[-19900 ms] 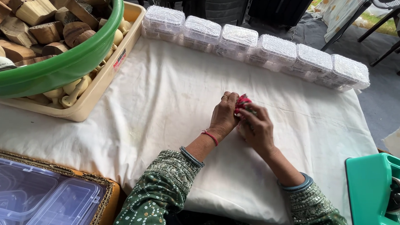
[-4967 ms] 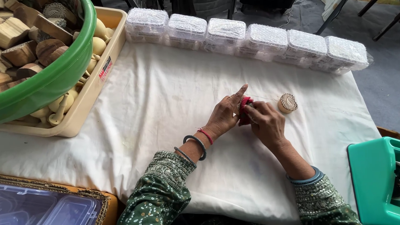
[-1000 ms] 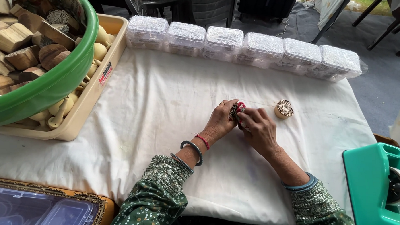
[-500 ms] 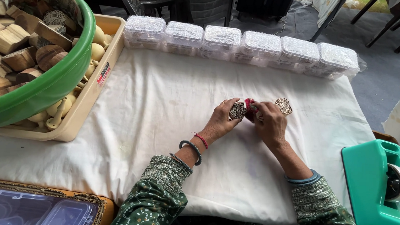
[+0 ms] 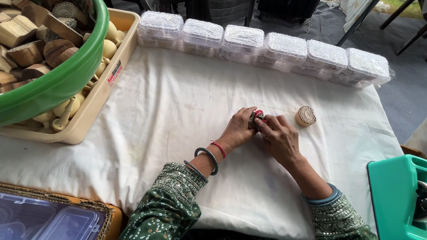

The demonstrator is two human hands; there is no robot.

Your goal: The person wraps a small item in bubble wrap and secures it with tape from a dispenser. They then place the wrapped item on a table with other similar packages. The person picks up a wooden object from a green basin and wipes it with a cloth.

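1. At the far left, a green plastic basin (image 5: 56, 83) full of carved wooden blocks sits in a beige plastic tray (image 5: 97, 98) that also holds pale turned wooden knobs.
2. In the lower left corner, clear plastic lidded boxes (image 5: 42, 225) lie in a woven-edged tray.
3. A white cloth covers the worktop (image 5: 166, 112), and a row of six clear lidded plastic boxes (image 5: 263, 49) runs along its far edge.
4. The left hand (image 5: 237, 129), its wrist ringed with bangles and a red thread, curls its fingers closed around a small red-and-patterned stamp block (image 5: 256, 118) just above the middle of the cloth.
5. The right hand (image 5: 279, 137) meets it from the other side, fingertips pinched on the same block.
6. Just right of the hands, a round carved wooden stamp (image 5: 306, 115) rests on the cloth, apart from them.
7. At the lower right stands a teal tape dispenser (image 5: 405, 196).
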